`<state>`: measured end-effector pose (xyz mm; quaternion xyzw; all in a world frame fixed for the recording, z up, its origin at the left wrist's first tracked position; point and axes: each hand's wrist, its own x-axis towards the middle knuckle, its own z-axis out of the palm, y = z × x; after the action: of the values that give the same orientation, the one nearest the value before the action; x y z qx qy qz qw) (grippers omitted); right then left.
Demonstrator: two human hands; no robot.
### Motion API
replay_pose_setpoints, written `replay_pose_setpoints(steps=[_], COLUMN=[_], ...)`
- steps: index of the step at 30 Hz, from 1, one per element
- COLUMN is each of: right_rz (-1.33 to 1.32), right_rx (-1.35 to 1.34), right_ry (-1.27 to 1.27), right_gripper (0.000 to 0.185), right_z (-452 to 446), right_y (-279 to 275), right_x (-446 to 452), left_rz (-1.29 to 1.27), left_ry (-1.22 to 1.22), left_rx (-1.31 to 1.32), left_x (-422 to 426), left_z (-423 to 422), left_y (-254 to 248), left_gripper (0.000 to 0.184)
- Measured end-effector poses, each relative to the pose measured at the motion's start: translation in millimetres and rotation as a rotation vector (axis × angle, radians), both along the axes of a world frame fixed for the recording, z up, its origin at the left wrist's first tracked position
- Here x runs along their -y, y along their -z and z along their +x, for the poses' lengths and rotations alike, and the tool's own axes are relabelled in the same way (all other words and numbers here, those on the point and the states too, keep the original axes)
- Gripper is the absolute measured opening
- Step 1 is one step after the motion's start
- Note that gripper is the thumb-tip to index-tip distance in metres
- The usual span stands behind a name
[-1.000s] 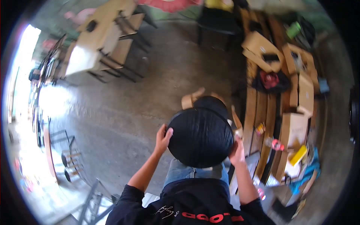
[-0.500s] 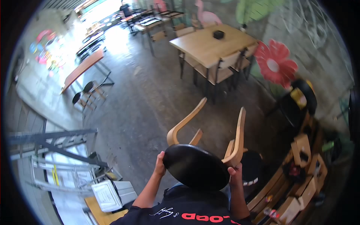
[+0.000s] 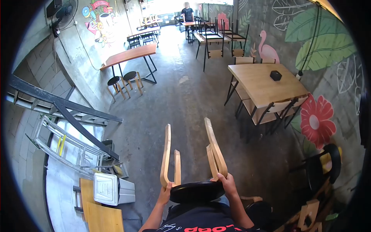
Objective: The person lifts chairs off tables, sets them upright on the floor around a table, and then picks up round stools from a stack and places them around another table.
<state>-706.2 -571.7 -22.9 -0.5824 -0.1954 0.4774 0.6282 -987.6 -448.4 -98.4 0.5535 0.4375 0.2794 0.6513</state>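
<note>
I carry a round stool [image 3: 198,192] in front of my body, its black seat towards me and its light bentwood legs pointing forward, away from me. On its left side my left hand [image 3: 165,193] is closed around the seat edge beside a leg. My right hand [image 3: 227,184] grips the other side, where a leg joins the seat, with the thumb on the wood. Behind my right forearm, low down, a second black-topped stool [image 3: 258,211] is partly hidden.
Ahead stand a wooden table [image 3: 266,83] with chairs and a high table [image 3: 129,56] with two stools [image 3: 130,75]. A person [image 3: 188,14] is far back. At left are a grey bin [image 3: 106,189], a ladder [image 3: 73,149] and a dark metal beam [image 3: 58,99]. A black chair [image 3: 322,166] is at right.
My view has turned right-to-left across the room and lifted, showing more of the far end. The stool has tipped and levelled, its legs now pointing straight ahead. Both hands still hold it.
</note>
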Motion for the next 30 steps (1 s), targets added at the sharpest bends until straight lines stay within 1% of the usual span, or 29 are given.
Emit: replay_pose_setpoints(steps=[2, 3, 5, 6, 8, 10, 11, 14, 15, 17, 18, 20, 22, 24, 25, 26, 28, 30], right_rz=[-0.017, -0.025, -0.036, -0.048, -0.073, -0.07, -0.075, 0.057, 0.096, 0.069, 0.042, -0.118, -0.232, -0.119, -0.112, -0.183, -0.213, -0.197], right_rx=[0.016, 0.032, 0.059, 0.031, -0.025, -0.04, -0.046, 0.189, 0.188, 0.366, 0.451, 0.34, 0.279, 0.248, 0.378, 0.385, 0.447, 0.494], right_ry=[-0.049, -0.069, -0.106, -0.13, -0.175, -0.218, -0.239, -0.385, -0.491, -0.683, -0.784, -0.85, -0.893, -0.659, -0.629, -0.655, -0.703, -0.701], right_gripper=[0.026, 0.027, 0.028, 0.029, 0.031, 0.037, 0.041, 0.053, 0.062, 0.065, 0.066, 0.064, 0.06, 0.056, 0.058, 0.061, 0.062, 0.06], right_z=[21, 33, 56, 72, 106, 141, 158, 207, 222, 252, 266, 283, 294, 291, 291, 297, 302, 311], right_y=[8, 13, 26, 32, 44, 49, 50, 37, 14, 15, 23, 91, 137, 151, 160, 169, 138, 131], right_x=[-27, -40, -63, -79, -104, -130, -142, -167, -174, -198, -203, -221, -232, -243, -255, -267, -292, -320], left_rz=[0.026, 0.024, -0.052, -0.076, -0.085, -0.103, -0.084, -0.136, -0.146, -0.097, -0.088, -0.121, -0.124, -0.108, -0.113, -0.121, -0.147, -0.198], left_ry=[0.037, 0.001, -0.029, -0.041, -0.063, -0.086, -0.147, -0.21, -0.263, -0.293, -0.311, -0.376, -0.428, -0.443, -0.453, -0.463, -0.493, -0.482], left_rx=[0.016, 0.015, 0.045, 0.066, 0.016, -0.01, -0.046, -0.028, -0.023, -0.022, -0.023, -0.009, -0.004, -0.003, -0.001, -0.006, -0.001, -0.012], left_x=[-16, -27, -42, -56, -77, -97, -106, -128, -138, -155, -154, -165, -184, -201, -209, -219, -239, -266], left_z=[23, 33, 56, 72, 100, 131, 146, 184, 187, 193, 196, 212, 232, 247, 252, 254, 256, 251], left_y=[-22, -17, -12, -14, -16, -21, -21, -42, -27, -5, -2, -2, -13, -16, -13, -11, -9, 0], left_gripper=[0.05, 0.046, 0.046, 0.045, 0.049, 0.051, 0.053, 0.051, 0.049, 0.046, 0.045, 0.043, 0.045, 0.048, 0.049, 0.05, 0.05, 0.05])
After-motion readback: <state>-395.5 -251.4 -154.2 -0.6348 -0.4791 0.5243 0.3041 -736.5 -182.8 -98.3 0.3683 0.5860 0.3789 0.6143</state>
